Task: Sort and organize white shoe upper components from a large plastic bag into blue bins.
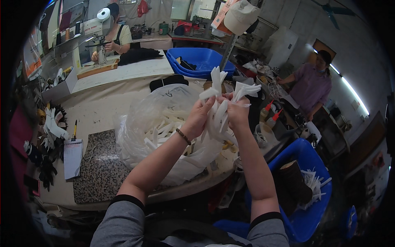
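Two hands at work over a bench [101, 117]. The left hand [199, 116], a bracelet [183, 136] at its wrist, and the right hand [238, 115], close beside it, are each clamped on white strips [246, 90], whose ends fan out above the fingers. The strips are held up at the far right side of an open plastic bag [139, 108], which contains similar pieces and rests on the bench. Left of the bag: a speckled slab [98, 177] and a notepad [73, 160] with a pen [75, 129]. Lower right: a blue tub [302, 153].
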A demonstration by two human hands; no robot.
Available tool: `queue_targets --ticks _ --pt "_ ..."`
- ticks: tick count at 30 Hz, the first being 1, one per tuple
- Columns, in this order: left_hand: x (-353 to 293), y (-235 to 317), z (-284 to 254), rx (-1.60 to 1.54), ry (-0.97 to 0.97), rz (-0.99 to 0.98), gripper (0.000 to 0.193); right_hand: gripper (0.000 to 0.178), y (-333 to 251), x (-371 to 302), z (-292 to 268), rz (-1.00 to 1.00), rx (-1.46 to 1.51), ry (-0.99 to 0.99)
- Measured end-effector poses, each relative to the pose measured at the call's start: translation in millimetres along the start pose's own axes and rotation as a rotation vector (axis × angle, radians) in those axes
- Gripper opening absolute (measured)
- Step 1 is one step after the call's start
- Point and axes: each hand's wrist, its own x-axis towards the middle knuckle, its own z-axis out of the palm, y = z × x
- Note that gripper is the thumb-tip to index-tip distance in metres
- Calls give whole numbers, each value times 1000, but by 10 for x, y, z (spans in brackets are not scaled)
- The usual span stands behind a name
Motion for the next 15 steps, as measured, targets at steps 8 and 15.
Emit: queue_targets --ticks 8,15 --pt "275 186 -433 136 180 90 17 25 112 418 361 -13 227 69" --pt "377 374 -650 34 284 115 9 24 -39 863 -195 -34 358 57"
